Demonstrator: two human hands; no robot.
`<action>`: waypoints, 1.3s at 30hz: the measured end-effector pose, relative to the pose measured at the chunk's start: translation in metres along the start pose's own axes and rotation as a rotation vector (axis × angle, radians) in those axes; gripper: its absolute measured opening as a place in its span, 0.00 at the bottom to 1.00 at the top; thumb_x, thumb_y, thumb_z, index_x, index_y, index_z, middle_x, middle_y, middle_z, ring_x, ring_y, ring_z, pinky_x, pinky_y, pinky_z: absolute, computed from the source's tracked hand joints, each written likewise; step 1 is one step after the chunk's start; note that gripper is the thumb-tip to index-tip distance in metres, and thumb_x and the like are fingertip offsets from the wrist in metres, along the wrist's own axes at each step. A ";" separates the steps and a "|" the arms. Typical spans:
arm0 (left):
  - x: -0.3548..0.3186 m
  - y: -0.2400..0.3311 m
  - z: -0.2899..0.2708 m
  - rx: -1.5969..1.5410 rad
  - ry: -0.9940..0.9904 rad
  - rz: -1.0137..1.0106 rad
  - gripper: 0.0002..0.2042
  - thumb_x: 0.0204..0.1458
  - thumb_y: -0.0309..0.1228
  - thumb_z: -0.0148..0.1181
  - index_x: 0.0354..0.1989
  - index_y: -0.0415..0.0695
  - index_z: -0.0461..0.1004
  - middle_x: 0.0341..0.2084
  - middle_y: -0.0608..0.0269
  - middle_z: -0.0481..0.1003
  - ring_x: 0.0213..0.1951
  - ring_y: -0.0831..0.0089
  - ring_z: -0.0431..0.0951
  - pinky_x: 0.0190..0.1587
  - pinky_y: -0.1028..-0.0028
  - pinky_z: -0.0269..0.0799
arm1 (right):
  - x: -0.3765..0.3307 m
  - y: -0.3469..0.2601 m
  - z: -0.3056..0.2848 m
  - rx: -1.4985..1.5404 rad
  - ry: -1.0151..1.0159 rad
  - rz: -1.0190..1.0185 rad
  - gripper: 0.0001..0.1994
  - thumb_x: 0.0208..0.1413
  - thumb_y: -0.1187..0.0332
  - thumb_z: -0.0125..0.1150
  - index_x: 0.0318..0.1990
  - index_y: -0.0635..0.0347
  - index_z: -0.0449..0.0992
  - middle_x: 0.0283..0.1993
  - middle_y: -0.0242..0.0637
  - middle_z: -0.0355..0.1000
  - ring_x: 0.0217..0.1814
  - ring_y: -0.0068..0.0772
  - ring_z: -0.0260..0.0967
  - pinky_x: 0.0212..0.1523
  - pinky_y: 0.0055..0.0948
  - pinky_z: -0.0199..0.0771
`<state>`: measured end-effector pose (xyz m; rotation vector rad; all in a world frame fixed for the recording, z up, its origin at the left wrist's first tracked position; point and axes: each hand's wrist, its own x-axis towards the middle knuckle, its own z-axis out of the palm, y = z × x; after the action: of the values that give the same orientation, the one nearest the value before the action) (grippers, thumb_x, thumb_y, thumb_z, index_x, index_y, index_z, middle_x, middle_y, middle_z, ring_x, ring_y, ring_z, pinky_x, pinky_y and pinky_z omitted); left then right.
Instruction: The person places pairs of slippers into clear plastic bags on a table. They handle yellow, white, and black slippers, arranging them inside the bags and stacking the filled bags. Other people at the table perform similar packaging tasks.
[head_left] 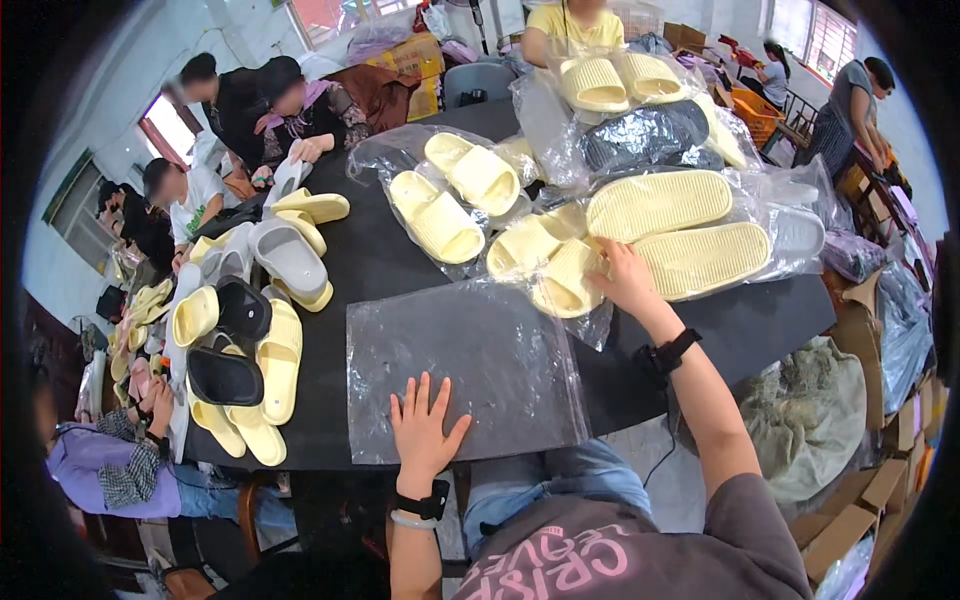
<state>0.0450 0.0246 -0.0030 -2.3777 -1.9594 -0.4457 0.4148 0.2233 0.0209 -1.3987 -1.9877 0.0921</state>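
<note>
My left hand (430, 425) lies flat with its fingers spread on an empty clear plastic bag (500, 365) at the near edge of the black table. Farther right, my right hand (625, 278) rests with fingers apart against a bagged pair of pale yellow slippers (567, 280). Just beside it, another bagged yellow pair (700, 250) lies soles up. Beyond my left hand is one more bagged yellow pair (435, 215). Loose yellow, grey and black slippers (280, 350) are heaped to the left.
Bagged yellow and dark slippers (645, 135) are piled at the far right. Several people work around the table and room. A large pale sack (805, 420) and cardboard boxes (850, 510) stand on the floor to the right. An orange crate (755, 117) is behind.
</note>
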 end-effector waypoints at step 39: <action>-0.010 -0.013 0.025 -0.119 0.147 -0.010 0.27 0.50 0.43 0.60 0.60 0.50 0.69 0.56 0.58 0.73 0.57 0.56 0.72 0.57 0.56 0.67 | -0.088 -0.253 0.059 0.658 -0.239 -0.367 0.25 0.53 0.76 0.58 0.61 0.62 0.69 0.53 0.48 0.68 0.53 0.51 0.69 0.52 0.40 0.73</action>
<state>0.0355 0.0226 -0.0314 -2.3269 -1.9328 -0.7347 0.1936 0.0624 0.0410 -0.6179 -2.0963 0.7026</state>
